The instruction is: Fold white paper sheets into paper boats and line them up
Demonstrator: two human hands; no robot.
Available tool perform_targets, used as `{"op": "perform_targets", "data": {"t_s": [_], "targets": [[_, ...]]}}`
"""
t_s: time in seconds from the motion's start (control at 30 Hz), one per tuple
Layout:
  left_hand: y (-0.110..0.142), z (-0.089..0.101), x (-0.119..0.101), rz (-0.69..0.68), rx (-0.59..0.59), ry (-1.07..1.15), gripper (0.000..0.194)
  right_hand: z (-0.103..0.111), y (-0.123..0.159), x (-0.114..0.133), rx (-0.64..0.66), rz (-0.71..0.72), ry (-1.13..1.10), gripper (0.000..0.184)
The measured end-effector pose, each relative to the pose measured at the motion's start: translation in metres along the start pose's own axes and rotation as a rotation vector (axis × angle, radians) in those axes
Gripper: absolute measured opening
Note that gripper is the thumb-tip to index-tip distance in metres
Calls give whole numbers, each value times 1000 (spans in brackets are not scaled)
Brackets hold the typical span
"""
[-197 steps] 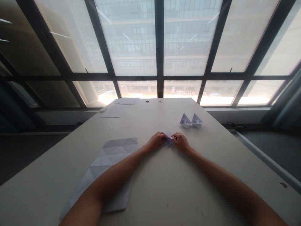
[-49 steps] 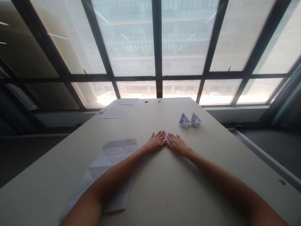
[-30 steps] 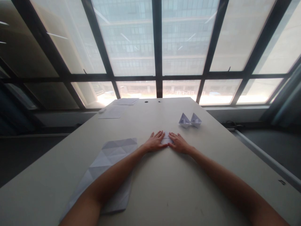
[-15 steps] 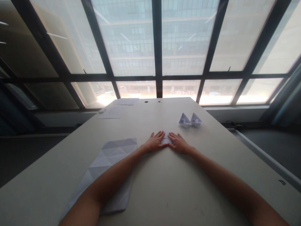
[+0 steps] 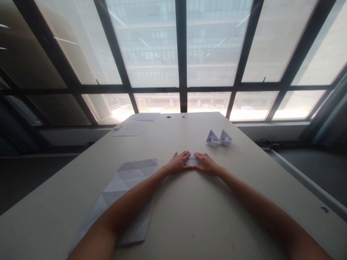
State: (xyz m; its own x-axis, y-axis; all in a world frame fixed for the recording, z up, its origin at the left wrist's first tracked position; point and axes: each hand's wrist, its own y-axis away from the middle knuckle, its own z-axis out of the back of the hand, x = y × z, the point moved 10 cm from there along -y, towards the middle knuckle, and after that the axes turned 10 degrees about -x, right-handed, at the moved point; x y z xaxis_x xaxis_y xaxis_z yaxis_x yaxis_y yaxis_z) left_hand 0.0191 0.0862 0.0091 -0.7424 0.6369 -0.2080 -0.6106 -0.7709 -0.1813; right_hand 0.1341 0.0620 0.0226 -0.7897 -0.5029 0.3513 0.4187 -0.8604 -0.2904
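A small folded piece of white paper [image 5: 192, 161] lies on the table between my hands, its sides covered by my fingers. My left hand [image 5: 179, 162] rests flat on its left side, fingers stretched out and thumb along the near edge. On the right side my right hand [image 5: 206, 164] lies the same way, its thumb close to the left one. Beyond my right hand stand two folded paper boats [image 5: 219, 138], side by side. Under my left forearm is a larger creased sheet of paper [image 5: 127, 182], partly hidden by the arm.
The white table [image 5: 173, 224] runs away from me toward tall windows with dark frames [image 5: 183, 54]. Several flat sheets of paper [image 5: 130, 128] lie at the far left. Near the far edge is a round cable hole [image 5: 168, 117].
My fingers have shifted slightly apart, and a little more of the folded paper shows between them. The boats and the creased sheet stay where they were.
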Motion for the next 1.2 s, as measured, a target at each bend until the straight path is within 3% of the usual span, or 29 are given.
{"op": "perform_targets", "data": {"t_s": [0.17,0.3,0.5,0.67,1.0,1.2], "targets": [[-1,5,0,14,-44,44,93,12,-1,8,-79,32,-37,73],[-3,15,4,68,-174,84,86,19,-2,8,-191,25,-57,61],[-3,29,6,101,-312,231,46,18,-3,-3,-315,-15,-68,24],[1,40,0,94,-361,258,22,33,0,-3,-482,19,-108,7],[9,59,-10,24,-568,175,21,51,8,4,-611,52,-116,18],[8,59,-12,-19,-569,137,31,44,4,4,-521,6,-30,28]]}}
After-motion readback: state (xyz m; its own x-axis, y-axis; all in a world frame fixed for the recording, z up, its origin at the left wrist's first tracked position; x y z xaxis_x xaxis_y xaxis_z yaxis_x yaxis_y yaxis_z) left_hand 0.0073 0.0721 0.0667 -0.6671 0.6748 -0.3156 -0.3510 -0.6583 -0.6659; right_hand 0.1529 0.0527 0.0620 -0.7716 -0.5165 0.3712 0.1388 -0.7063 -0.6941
